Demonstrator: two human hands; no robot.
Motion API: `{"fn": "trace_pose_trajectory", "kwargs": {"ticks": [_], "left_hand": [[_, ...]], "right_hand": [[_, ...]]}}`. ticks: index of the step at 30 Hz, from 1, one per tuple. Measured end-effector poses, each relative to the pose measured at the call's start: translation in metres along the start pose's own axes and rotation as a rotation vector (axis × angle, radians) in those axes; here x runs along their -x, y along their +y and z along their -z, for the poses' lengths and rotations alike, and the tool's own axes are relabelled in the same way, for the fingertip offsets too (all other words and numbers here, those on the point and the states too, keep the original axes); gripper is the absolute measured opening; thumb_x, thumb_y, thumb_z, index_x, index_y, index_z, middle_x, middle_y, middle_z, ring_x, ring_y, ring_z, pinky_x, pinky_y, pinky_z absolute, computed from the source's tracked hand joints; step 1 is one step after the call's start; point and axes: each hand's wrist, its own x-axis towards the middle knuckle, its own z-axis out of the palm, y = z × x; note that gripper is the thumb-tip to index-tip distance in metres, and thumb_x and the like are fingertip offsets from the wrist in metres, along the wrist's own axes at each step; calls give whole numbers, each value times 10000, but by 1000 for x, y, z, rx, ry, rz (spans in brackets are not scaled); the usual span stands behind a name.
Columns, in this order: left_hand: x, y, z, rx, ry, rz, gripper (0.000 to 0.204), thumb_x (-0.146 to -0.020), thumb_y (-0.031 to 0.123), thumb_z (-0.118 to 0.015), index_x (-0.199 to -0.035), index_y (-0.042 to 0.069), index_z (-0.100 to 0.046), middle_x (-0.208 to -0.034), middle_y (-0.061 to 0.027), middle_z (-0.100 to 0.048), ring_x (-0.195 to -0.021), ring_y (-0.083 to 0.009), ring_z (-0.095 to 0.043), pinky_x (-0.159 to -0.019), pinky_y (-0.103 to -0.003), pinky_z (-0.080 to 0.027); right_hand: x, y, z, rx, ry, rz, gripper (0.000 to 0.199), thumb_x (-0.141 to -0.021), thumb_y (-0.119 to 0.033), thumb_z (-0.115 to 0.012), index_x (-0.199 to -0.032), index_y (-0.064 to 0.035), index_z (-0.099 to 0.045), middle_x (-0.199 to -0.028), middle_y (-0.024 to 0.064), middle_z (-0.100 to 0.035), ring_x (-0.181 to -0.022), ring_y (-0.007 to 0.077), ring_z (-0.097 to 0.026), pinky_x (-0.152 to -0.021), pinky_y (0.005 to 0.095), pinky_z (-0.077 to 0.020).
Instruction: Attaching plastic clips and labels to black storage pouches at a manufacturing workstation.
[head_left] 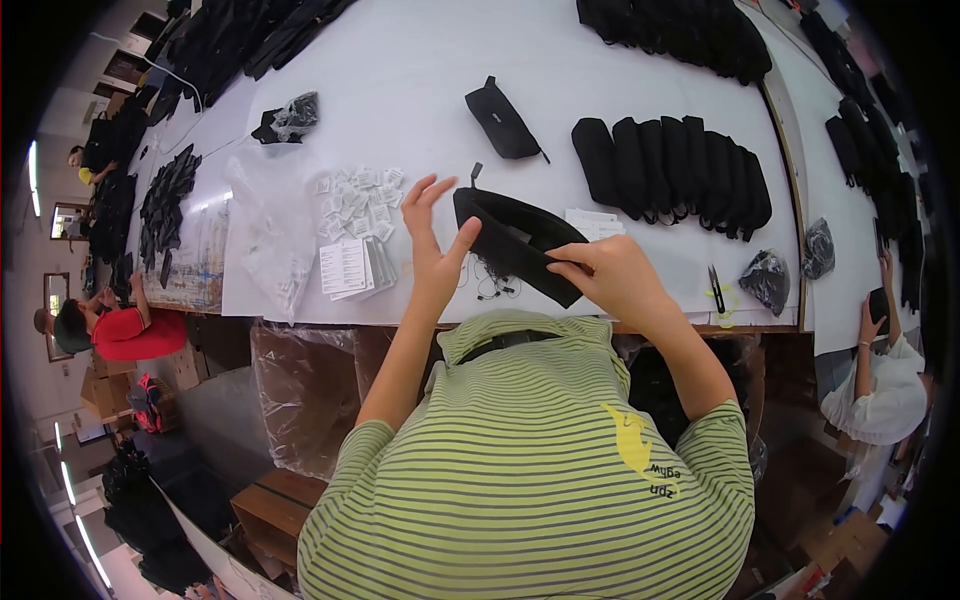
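Note:
A black fabric pouch (515,262) is held at the table's front edge, its mouth spread open and a zipper tab standing up at its left end. My right hand (608,272) pinches the pouch's rim at its right end. At the other end is my left hand (432,245), fingers spread and thumb beside the pouch; whether the thumb touches it I cannot tell. Thin black cords (495,285) lie below the pouch. Left of my left hand are small white packets (362,200) and a stack of white printed cards (350,268). White paper slips (595,222) lie behind my right hand.
Another black pouch (500,120) lies farther back, and a row of black pouches (672,168) is at the right. Black thread snips (716,290) rest near a plastic-wrapped black bundle (766,280). Clear plastic bags (268,225) lie at left. Co-workers stand at both sides.

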Motion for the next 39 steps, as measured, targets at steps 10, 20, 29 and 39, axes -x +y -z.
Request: {"fn": "trace_pose_trajectory", "kwargs": {"ticks": [10,20,29,39], "left_hand": [[21,21,-19,1356,95,821,544,-839,180,-671,-1283,46,-388,-1186,-94,-540,-1138,-239,-517,-974,-381,-414],[6,44,-8,1331,212,895,501,-832,156,-665,-1260,57,-425,-1155,-95,-549,-1061,-237,-566,-917,-383,-490],[3,52,2,1199,249,742,458,-819,135,-672,-1217,32,-471,-1111,-83,-567,-1022,-217,-579,-880,-352,-500],[4,49,13,1140,111,806,478,-779,135,-694,-1191,-9,-500,-1072,-121,-598,-958,-226,-617,-814,-341,-530]], "right_hand": [[-4,-20,-32,-367,274,-80,141,-806,-83,-695,-938,-37,-701,-496,-8,-520,-448,23,-407,-437,196,-285],[12,-15,-55,-621,573,-293,90,-877,-112,-630,-944,-53,-642,-489,-42,-472,-458,5,-319,-443,199,-223],[20,-21,-36,-548,273,-151,279,-815,-169,-678,-1070,-82,-603,-736,-10,-556,-644,65,-495,-564,203,-369],[14,-7,-22,-871,163,-111,294,-866,-163,-591,-1135,-43,-595,-958,45,-621,-843,95,-546,-715,230,-422]]}}
